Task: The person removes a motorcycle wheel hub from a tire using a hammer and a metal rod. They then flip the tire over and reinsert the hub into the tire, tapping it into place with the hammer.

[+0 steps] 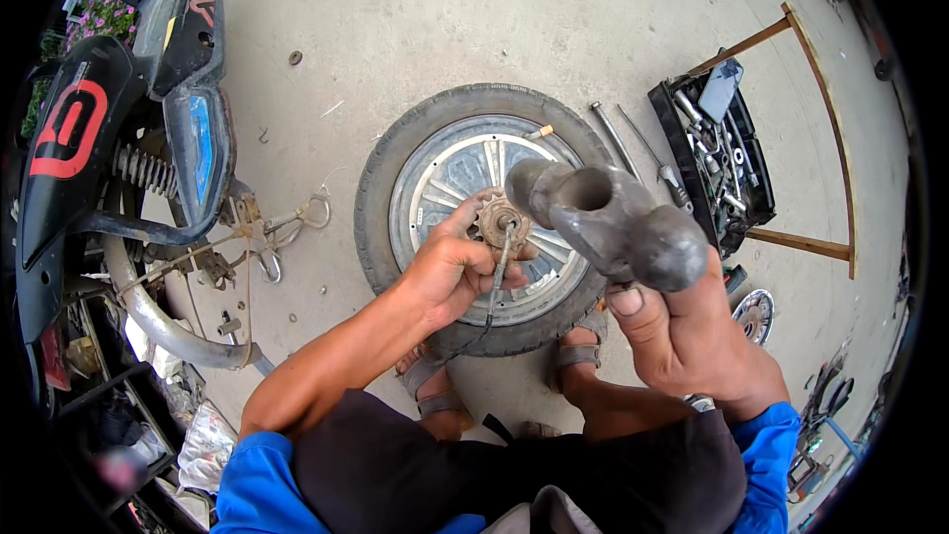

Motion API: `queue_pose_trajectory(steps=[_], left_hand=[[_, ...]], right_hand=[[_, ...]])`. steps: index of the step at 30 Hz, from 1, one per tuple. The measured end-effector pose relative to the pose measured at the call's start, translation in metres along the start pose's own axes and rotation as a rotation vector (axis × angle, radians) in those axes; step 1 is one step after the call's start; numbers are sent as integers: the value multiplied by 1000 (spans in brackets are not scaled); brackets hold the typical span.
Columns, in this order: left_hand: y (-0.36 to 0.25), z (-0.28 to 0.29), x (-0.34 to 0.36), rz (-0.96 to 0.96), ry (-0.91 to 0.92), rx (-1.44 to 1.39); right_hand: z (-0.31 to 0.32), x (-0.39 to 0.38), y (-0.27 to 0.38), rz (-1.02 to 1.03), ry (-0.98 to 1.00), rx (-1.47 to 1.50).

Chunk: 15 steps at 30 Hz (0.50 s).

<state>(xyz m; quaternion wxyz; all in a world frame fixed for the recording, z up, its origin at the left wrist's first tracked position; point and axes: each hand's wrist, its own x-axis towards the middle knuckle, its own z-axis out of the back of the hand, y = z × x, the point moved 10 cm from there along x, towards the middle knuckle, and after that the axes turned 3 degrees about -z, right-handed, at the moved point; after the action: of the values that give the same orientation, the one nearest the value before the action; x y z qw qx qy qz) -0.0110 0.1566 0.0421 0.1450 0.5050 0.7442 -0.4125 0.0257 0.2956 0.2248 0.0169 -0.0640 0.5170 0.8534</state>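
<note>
A motor wheel [372, 208] with a black tyre lies flat on the floor between my sandalled feet. At its centre is a rusty round hub [491, 213], out of which a dark cable [496, 287] runs toward me. My left hand [450, 267] curls its fingers around the hub's left and near sides. Raised close to the camera, my right hand [687, 336] grips a ball-peen hammer [618, 222]. The grey metal head covers part of the wheel's right side, and most of the handle is hidden behind the hand.
At right sits a black toolbox [756, 178] of sockets and wrenches, a phone [721, 89] on top, beside a wooden frame [825, 119]. A metal bar [615, 141] and a screwdriver [672, 183] lie by the tyre. A partly dismantled scooter [74, 168] stands at left. A sprocket-like disc [754, 316] lies right.
</note>
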Motion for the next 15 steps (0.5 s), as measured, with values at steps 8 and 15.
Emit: queue_pose_trajectory(steps=[8,15], left_hand=[[-1,3,-1,1,-34,25],[3,0,-1,5,4,25]], right_hand=[[13,3,6,62,-77,20],[-14,10,-31,-150,122,-191]])
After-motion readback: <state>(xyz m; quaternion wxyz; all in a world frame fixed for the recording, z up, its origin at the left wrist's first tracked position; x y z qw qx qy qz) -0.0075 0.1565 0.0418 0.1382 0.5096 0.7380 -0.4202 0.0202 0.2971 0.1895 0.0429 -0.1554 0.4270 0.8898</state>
